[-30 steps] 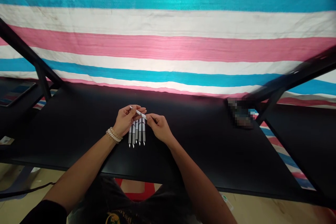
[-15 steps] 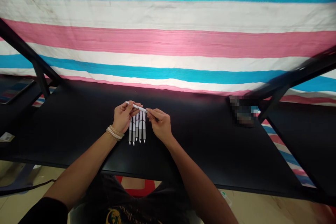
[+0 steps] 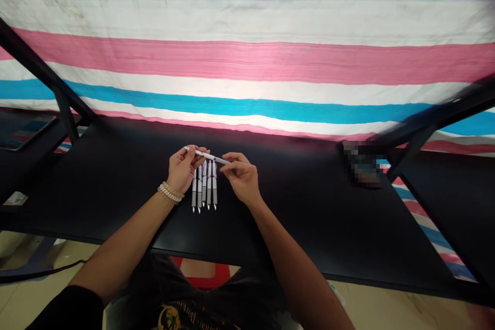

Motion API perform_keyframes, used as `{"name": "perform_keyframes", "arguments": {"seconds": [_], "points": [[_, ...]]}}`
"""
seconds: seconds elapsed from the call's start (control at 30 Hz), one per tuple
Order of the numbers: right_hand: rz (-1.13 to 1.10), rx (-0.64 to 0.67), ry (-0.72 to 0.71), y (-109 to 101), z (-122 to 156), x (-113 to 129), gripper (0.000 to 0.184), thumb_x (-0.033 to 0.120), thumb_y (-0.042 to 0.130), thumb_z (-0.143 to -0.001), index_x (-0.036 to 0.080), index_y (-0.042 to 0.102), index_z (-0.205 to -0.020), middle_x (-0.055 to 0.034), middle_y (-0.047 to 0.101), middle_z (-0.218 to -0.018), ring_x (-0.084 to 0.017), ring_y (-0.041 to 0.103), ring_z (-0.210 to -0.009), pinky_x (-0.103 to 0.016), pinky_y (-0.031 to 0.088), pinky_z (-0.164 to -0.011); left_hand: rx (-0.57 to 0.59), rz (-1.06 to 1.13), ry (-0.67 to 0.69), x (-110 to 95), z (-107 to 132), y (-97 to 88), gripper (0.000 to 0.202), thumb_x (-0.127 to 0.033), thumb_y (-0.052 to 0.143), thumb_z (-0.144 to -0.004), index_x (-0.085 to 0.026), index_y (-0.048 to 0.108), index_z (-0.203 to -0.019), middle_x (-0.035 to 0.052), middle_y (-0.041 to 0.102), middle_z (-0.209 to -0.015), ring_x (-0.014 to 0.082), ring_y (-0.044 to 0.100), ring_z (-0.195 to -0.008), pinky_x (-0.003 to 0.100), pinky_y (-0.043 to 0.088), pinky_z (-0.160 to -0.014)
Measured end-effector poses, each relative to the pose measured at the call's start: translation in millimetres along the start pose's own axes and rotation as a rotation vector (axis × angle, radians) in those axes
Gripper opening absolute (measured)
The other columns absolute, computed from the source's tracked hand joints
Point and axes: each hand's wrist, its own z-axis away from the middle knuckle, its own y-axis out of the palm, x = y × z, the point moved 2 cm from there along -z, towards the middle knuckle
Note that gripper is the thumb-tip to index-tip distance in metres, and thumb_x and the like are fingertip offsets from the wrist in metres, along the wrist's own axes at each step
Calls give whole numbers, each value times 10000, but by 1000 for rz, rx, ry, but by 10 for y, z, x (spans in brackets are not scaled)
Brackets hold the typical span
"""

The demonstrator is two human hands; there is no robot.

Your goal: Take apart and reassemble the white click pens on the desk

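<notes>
My left hand (image 3: pixel 182 169) is shut on a white pen with a grey tip section (image 3: pixel 209 155), holding it nearly level above the table near the pen's rear end. The tip end of that pen reaches the gap between the thumb and forefinger of my right hand (image 3: pixel 240 176), whose fingers are curved and apart. Just below both hands lies a tight row of several white-and-grey retractable pens (image 3: pixel 204 191), tips towards me. My left hand hides none of the tips, but its fingers and the held pen overlap the row's upper ends.
The pens lie on a black tabletop (image 3: pixel 96 191) with a front edge near my lap. Dark metal bars (image 3: pixel 421 129) cross the view, and a striped tarpaulin (image 3: pixel 247 62) hangs behind. A pixelated object (image 3: pixel 363 167) sits at the table's far right, and a dark tablet (image 3: pixel 23 131) lies at the far left.
My right hand has moved to the right, away from the left hand, and its fingers have spread. The held pen now extends farther right. The view has shifted slightly.
</notes>
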Motion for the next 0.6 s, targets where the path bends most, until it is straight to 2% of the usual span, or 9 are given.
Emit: {"name": "perform_keyframes", "arguments": {"seconds": [0.1,0.17,0.23,0.27,0.33,0.4,0.47,0.5,0.6], "points": [[-30,-2,36,3,-1,-5,277,394,720,-853,213,734,-1061,-89,703,-1043,-206,691,-908,-364,605,-782,-11,-10,0,7,-1,-3,346,-462,753,-834,-160,622,-941,103,753,-997,256,735,-1025,448,547,-999],[-27,-5,46,5,4,-7,243,405,692,-876,196,749,-985,-88,711,-967,-202,691,-853,-364,608,-752,-13,-13,-6,15,2,-1,352,-463,756,-830,-158,622,-941,105,753,-993,254,737,-1015,438,554,-984],[-5,-10,-9,6,7,-4,205,377,740,-838,201,757,-942,-101,703,-1093,-222,683,-973,-379,598,-839,-16,-9,-14,24,6,3,352,-458,762,-825,-154,625,-939,104,753,-990,248,740,-1004,417,564,-962],[-11,-13,-15,6,7,-10,231,368,755,-824,208,754,-991,-100,694,-1143,-226,677,-1010,-379,595,-858,-16,-3,-16,28,8,4,350,-452,766,-823,-153,627,-940,102,753,-989,245,741,-1000,405,567,-952],[-45,-6,37,10,4,-36,298,383,718,-857,204,731,-1094,-92,716,-1062,-206,695,-906,-360,609,-773,-15,9,-19,34,7,3,349,-443,774,-817,-152,630,-944,99,753,-983,242,742,-995,390,572,-936],[-46,2,39,10,2,-45,223,366,668,-892,191,748,-1003,-74,721,-930,-183,687,-780,-340,602,-702,-15,19,-22,37,2,-3,353,-441,782,-810,-152,634,-948,98,753,-976,244,744,-989,389,573,-931],[16,13,-56,5,5,-16,122,295,676,-874,200,752,-877,-68,714,-956,-191,688,-837,-349,593,-769,-19,26,-24,36,-3,-9,356,-442,785,-805,-151,638,-947,97,754,-970,241,746,-978,389,573,-931],[65,9,-107,1,12,6,87,257,691,-854,211,751,-898,-66,708,-1009,-199,686,-899,-350,585,-815,-19,27,-24,34,-2,-9,354,-442,786,-805,-150,640,-944,96,754,-967,238,748,-969,385,574,-927],[259,18,-181,7,55,59,324,221,675,-869,249,684,-1192,-63,686,-1115,-199,673,-972,-330,574,-833,-5,16,-18,25,18,21,342,-432,785,-807,-145,649,-932,98,756,-955,232,750,-943,368,584,-900]]}}
